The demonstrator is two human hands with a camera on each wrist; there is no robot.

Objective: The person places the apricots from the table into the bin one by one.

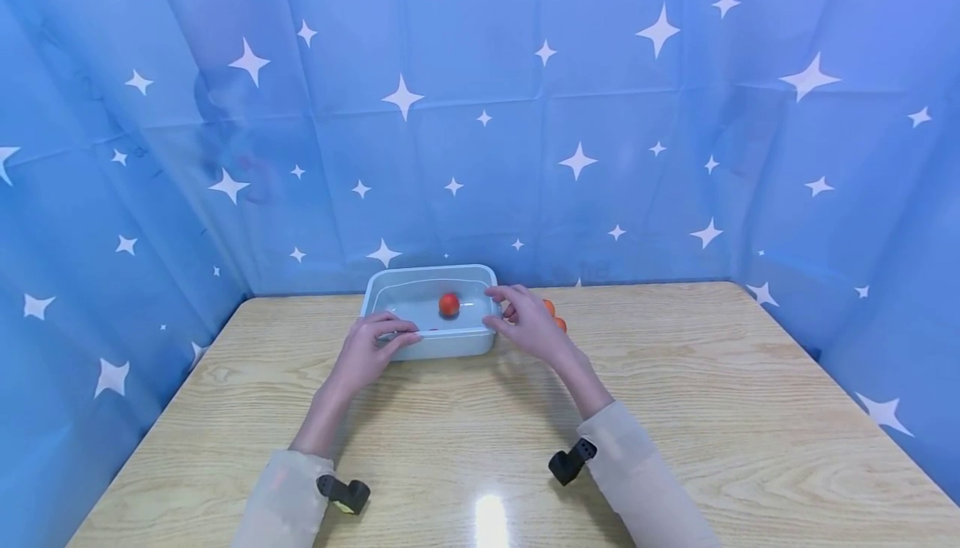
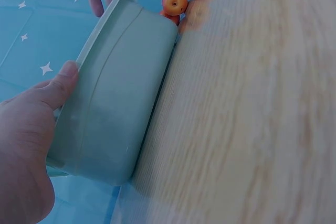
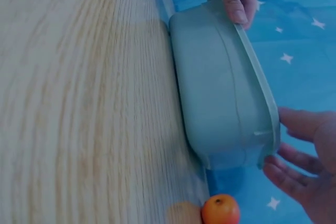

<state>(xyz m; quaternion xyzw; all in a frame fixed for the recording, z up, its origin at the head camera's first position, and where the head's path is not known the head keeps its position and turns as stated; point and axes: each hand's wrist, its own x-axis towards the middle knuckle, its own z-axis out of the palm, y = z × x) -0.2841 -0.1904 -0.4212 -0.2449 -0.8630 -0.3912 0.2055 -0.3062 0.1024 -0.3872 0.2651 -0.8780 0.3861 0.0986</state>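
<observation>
A pale blue-green plastic box [image 1: 453,346] stands near the back edge of the table, with one red-orange round fruit [image 1: 449,305] seen inside. My left hand [image 1: 369,346] grips the rim at the front left, thumb over the outside. At the other end, my right hand [image 1: 527,323] holds the right rim between thumb and fingers. Just beyond that hand are several round orange-red fruits [image 2: 175,3], partly hidden in the head view. The right wrist view shows one such fruit [image 3: 220,211] on the table by the box's end.
Under everything lies a light wood-grain table [image 1: 420,448]. A blue curtain [image 1: 480,156] with white stars hangs behind its back edge and along both sides. Black wrist devices [image 1: 572,460] sit on both sleeves.
</observation>
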